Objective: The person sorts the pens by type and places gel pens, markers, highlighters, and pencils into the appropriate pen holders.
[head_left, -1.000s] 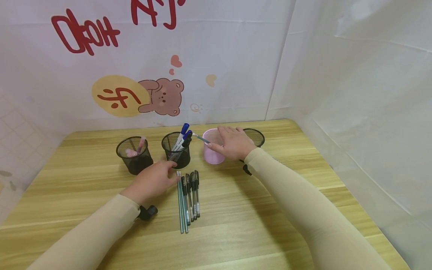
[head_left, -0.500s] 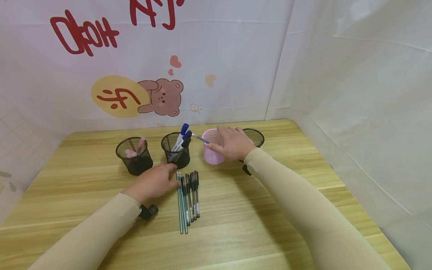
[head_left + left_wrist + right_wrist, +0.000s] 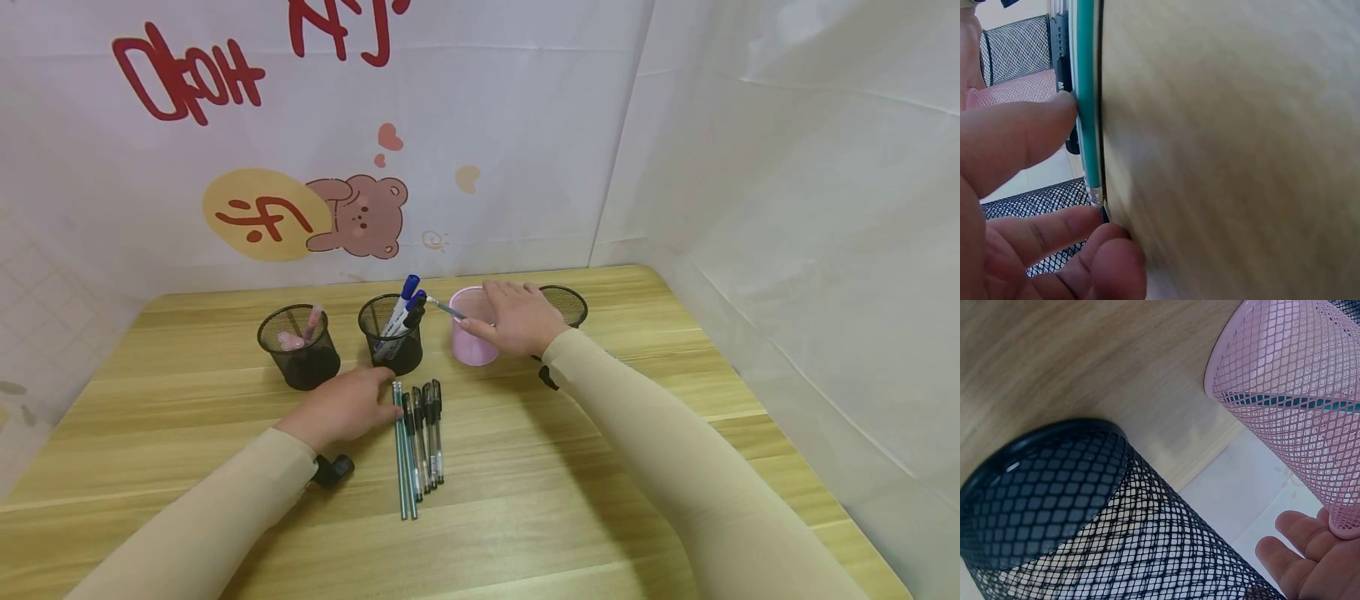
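Observation:
In the head view my left hand (image 3: 345, 408) lies beside two green striped pencils (image 3: 405, 467) on the table. The left wrist view has its thumb touching a pencil (image 3: 1087, 94), with the fingers bent near the eraser end and not closed round it. My right hand (image 3: 521, 318) rests at the rim of a pink mesh pen holder (image 3: 474, 343), its fingers fairly straight. One pencil (image 3: 447, 308) leans in that holder, passing the right thumb. Its shaft shows through the pink mesh (image 3: 1285, 369) in the right wrist view. Several black-capped gel pens (image 3: 426, 433) lie beside the pencils.
A black mesh holder (image 3: 397, 358) contains blue- and black-capped markers (image 3: 405, 312). Another black holder (image 3: 303, 367) at left has pink items inside. A third black holder (image 3: 566, 304) stands partly hidden behind my right hand. A white printed sheet (image 3: 525, 167) backs the wooden table (image 3: 525, 517).
My left hand has shifted slightly toward me, its thumb staying by the pencils. The right hand, the holders and the pens look unmoved.

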A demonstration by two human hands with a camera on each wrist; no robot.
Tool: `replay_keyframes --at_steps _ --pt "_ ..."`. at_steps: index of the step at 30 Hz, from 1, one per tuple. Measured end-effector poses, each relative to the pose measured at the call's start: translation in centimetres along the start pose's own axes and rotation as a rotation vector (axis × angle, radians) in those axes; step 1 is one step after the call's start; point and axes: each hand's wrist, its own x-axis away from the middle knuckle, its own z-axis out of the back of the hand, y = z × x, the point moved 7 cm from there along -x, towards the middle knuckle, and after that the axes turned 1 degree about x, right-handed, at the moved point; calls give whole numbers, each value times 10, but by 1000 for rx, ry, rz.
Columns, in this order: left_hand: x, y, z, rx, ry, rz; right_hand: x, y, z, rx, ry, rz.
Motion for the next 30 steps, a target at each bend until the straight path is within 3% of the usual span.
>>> replay_keyframes --at_steps 30 --pt "-2 0 -1 37 -50 50 1 0 1 -10 2 2"
